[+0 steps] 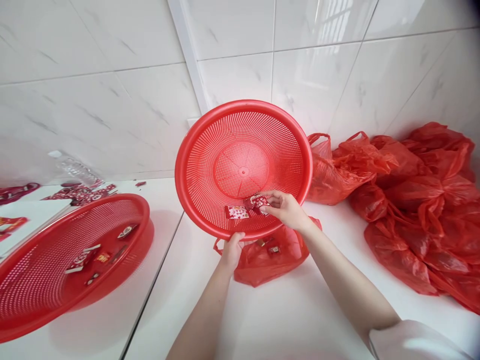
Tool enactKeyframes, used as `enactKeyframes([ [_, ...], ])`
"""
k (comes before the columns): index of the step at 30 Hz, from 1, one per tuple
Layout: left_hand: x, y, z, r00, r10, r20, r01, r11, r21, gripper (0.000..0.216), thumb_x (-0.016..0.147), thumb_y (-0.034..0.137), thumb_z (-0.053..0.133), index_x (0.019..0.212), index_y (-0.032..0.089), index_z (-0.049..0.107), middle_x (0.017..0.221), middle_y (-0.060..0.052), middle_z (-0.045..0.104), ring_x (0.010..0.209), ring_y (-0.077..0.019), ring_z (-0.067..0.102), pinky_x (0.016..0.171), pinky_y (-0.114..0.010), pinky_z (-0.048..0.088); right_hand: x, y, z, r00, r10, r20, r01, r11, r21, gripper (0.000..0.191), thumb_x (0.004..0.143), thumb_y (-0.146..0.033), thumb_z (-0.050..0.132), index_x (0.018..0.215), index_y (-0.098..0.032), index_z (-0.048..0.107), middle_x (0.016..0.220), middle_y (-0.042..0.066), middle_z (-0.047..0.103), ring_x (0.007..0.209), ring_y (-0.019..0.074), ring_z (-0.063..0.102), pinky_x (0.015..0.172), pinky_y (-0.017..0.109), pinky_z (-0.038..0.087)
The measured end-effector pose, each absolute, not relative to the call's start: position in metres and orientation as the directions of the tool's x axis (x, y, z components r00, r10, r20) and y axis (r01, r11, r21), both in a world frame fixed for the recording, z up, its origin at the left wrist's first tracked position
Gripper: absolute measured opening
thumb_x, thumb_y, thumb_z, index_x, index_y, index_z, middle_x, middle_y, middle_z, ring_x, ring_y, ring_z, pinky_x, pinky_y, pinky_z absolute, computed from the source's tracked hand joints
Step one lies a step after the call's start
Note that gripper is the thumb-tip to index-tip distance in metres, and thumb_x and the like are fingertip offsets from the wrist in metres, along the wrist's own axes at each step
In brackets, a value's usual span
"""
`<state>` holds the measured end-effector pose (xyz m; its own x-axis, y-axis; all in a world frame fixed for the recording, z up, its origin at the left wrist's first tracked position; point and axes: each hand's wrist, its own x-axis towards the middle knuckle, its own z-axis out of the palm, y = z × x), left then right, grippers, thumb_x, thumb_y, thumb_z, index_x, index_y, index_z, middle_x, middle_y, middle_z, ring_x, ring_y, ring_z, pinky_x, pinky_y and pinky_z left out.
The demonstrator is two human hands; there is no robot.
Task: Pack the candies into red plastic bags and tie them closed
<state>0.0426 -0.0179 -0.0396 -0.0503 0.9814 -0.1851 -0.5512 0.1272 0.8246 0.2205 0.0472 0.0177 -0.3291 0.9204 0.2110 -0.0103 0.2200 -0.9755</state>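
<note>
Basket under handling: one round red perforated basket (240,140), tipped up on edge above the white tabletop (285,320), its open side facing the camera and its far rim close to the white tiled wall (112,100).

Left hand (230,251): clenched on the basket's lower rim, thumb on the inside, and holding it at the tilt.

Right hand (288,210): reaches inside the basket's lower wall, fingertips pinched on a small red-and-white wrapped packet (256,201).

Second packet (237,212): same type, lying loose on the mesh just to the left of the held one, not touched by either hand.

Red plastic bag (262,265): lies on the tabletop directly beneath the basket's lower rim, between the two forearms. A few small packets show through or inside its top.

Second red basket (45,290): sits flat on the adjoining surface at the left, well apart from the hands, with several packets scattered in its bottom.

Heap of red plastic bags (416,200): crumpled along the wall at the right, the nearest one just beside the tilted basket's right rim.

Loose red packets (86,194): strewn on the far left surface near the wall; detail too small to read.
</note>
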Motion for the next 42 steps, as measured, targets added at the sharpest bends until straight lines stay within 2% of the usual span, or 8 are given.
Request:
enactKeyframes([
  [8, 0.033, -0.014, -0.045, -0.059, 0.986, -0.155, -0.562, 0.095, 0.822, 0.036, 0.065, 0.024, 0.065, 0.1, 0.015, 0.065, 0.101, -0.008, 0.072, 0.104, -0.0306, 0.065, 0.083, -0.042, 0.053, 0.217, 0.046, 0.021, -0.301, 0.938, 0.171, -0.17, 0.123, -0.978, 0.033, 0.07, -0.038, 0.075, 0.093, -0.017, 0.062, 0.093, 0.004, 0.068, 0.08, 0.0141, 0.064, 0.076, 0.029, 0.054],
  [16, 0.034, -0.016, -0.041, -0.078, 0.983, -0.167, -0.545, 0.098, 0.832, 0.038, 0.064, 0.023, 0.065, 0.101, 0.016, 0.064, 0.097, -0.007, 0.073, 0.101, -0.0301, 0.066, 0.081, -0.042, 0.054, 0.214, 0.04, 0.031, -0.314, 0.939, 0.138, -0.198, 0.078, -0.977, 0.042, 0.078, -0.043, 0.068, 0.109, -0.019, 0.053, 0.07, -0.004, 0.058, 0.054, 0.0074, 0.052, 0.055, 0.022, 0.045],
  [22, 0.03, -0.015, -0.046, -0.067, 0.984, -0.168, -0.556, 0.102, 0.825, 0.039, 0.065, 0.022, 0.066, 0.103, 0.014, 0.064, 0.1, -0.008, 0.073, 0.102, -0.0307, 0.066, 0.082, -0.042, 0.054, 0.216, 0.039, 0.03, -0.341, 0.932, 0.12, -0.176, 0.063, -0.982, 0.035, 0.084, -0.044, 0.06, 0.109, -0.02, 0.055, 0.073, -0.003, 0.058, 0.061, 0.0118, 0.06, 0.059, 0.026, 0.049],
  [27, 0.03, -0.013, -0.042, -0.085, 0.981, -0.173, -0.547, 0.099, 0.831, 0.041, 0.064, 0.022, 0.065, 0.104, 0.015, 0.065, 0.098, -0.008, 0.073, 0.101, -0.0302, 0.067, 0.083, -0.042, 0.054, 0.223, 0.038, 0.036, -0.427, 0.88, 0.208, 0.186, 0.311, -0.932, 0.031, 0.094, -0.042, 0.045, 0.093, -0.018, 0.065, 0.087, 0.003, 0.068, 0.077, 0.0162, 0.064, 0.074, 0.03, 0.049],
  [30, 0.033, -0.014, -0.038, -0.071, 0.982, -0.178, -0.546, 0.111, 0.83, 0.041, 0.063, 0.022, 0.066, 0.103, 0.014, 0.066, 0.092, -0.007, 0.074, 0.1, -0.0305, 0.067, 0.083, -0.042, 0.054, 0.223, 0.037, 0.036, -0.39, 0.874, 0.289, 0.442, 0.453, -0.774, 0.034, 0.098, -0.035, 0.038, 0.087, -0.018, 0.066, 0.087, 0.005, 0.07, 0.082, 0.0176, 0.063, 0.08, 0.031, 0.046],
  [34, 0.035, -0.017, -0.039, -0.04, 0.984, -0.174, -0.532, 0.126, 0.838, 0.04, 0.061, 0.023, 0.067, 0.1, 0.014, 0.067, 0.09, -0.008, 0.074, 0.1, -0.0315, 0.067, 0.083, -0.043, 0.054, 0.217, 0.038, 0.024, -0.386, 0.86, 0.332, 0.694, 0.508, -0.51, 0.024, 0.092, -0.029, 0.052, 0.107, -0.014, 0.063, 0.107, 0.013, 0.067, 0.103, 0.0243, 0.059, 0.091, 0.037, 0.043],
  [38, 0.036, -0.018, -0.045, -0.014, 0.983, -0.185, -0.499, 0.153, 0.853, 0.036, 0.062, 0.024, 0.067, 0.097, 0.014, 0.068, 0.089, -0.008, 0.074, 0.099, -0.0324, 0.067, 0.083, -0.044, 0.054, 0.214, 0.04, 0.011, -0.494, 0.833, 0.249, 0.757, 0.553, -0.348, 0.03, 0.088, -0.022, 0.057, 0.116, -0.014, 0.06, 0.114, 0.015, 0.063, 0.104, 0.0259, 0.059, 0.091, 0.039, 0.043],
  [42, 0.036, -0.017, -0.048, -0.029, 0.985, -0.167, -0.478, 0.133, 0.868, 0.034, 0.062, 0.024, 0.068, 0.095, 0.015, 0.068, 0.09, -0.008, 0.074, 0.099, -0.0324, 0.067, 0.081, -0.044, 0.055, 0.217, 0.046, 0.006, -0.483, 0.831, 0.275, 0.702, 0.556, -0.445, 0.026, 0.091, -0.02, 0.049, 0.114, -0.016, 0.061, 0.111, 0.012, 0.064, 0.1, 0.0216, 0.06, 0.087, 0.033, 0.045],
])
